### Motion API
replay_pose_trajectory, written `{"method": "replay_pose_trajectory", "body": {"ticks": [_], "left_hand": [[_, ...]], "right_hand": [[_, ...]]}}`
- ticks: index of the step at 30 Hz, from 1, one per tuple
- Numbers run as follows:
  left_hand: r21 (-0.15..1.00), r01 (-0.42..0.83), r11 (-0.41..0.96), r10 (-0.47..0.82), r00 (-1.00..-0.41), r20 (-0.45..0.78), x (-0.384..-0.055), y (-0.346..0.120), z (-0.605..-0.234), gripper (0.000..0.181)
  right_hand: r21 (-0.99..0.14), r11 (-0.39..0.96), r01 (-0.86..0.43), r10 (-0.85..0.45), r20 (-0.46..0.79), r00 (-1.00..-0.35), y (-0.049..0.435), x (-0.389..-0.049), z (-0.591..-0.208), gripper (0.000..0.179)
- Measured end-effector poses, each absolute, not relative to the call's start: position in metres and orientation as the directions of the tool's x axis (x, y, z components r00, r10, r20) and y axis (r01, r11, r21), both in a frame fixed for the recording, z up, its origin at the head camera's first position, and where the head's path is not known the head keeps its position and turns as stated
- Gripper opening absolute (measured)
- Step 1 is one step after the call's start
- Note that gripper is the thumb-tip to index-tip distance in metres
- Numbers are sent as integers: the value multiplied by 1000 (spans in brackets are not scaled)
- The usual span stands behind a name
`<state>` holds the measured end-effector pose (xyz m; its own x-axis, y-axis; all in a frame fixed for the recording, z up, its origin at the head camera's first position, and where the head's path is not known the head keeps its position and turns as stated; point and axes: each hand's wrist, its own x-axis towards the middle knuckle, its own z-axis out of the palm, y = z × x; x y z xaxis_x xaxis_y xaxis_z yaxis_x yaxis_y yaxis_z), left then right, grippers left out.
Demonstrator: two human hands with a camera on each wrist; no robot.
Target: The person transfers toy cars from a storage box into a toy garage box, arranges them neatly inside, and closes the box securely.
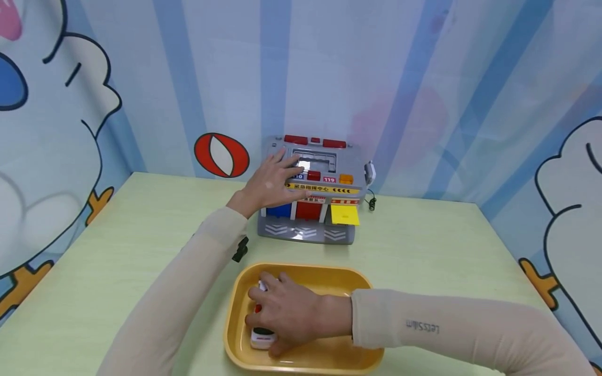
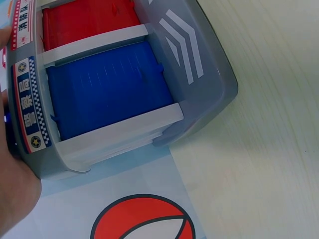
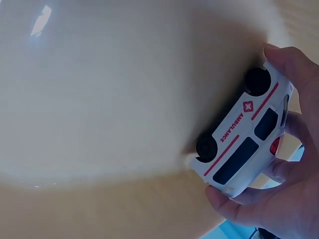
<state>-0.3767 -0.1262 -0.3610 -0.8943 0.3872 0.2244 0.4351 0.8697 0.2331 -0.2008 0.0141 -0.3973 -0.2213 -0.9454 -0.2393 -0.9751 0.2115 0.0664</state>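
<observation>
My left hand [image 1: 275, 180] rests with spread fingers on the left side of a grey toy emergency station [image 1: 305, 234]. Its blue door [image 2: 109, 92] and red door [image 2: 92, 22] are closed in the left wrist view, while the yellow door [image 1: 345, 215] at the right sticks out toward me. Down in the yellow tray [image 1: 348, 360], my right hand [image 1: 296, 310] grips a white toy ambulance [image 3: 244, 139] from above. In the right wrist view the thumb is at one end of the vehicle and a finger at the other.
A small black object [image 1: 240, 249] lies on the pale green table [image 1: 423, 250], partly behind my left sleeve. Beside the station's right side are a white handset-like part [image 1: 370, 173] and a black coiled cord [image 1: 372, 202]. A printed cartoon curtain [image 1: 324, 68] stands behind.
</observation>
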Motion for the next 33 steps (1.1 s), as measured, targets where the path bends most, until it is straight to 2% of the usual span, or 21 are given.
{"method": "replay_pose_trajectory", "body": {"ticks": [7,16,25,33], "left_hand": [[223,430,875,384,-897,219,-378,-126,-360,79],[232,423,876,379,-901,213,-377,-126,-361,79],[236,420,876,376,-903,209,-377,-125,-362,79],[237,415,878,370,-904,213,-377,-125,-361,79]], "right_hand": [[16,249,-968,-940,-238,-246,20,-204,-390,52],[-52,249,-967,-950,-205,-233,35,-202,-372,51],[-132,312,-941,-940,-189,-285,54,-200,-349,46],[-138,338,-931,-939,-114,-324,79,-204,-333,45]]}}
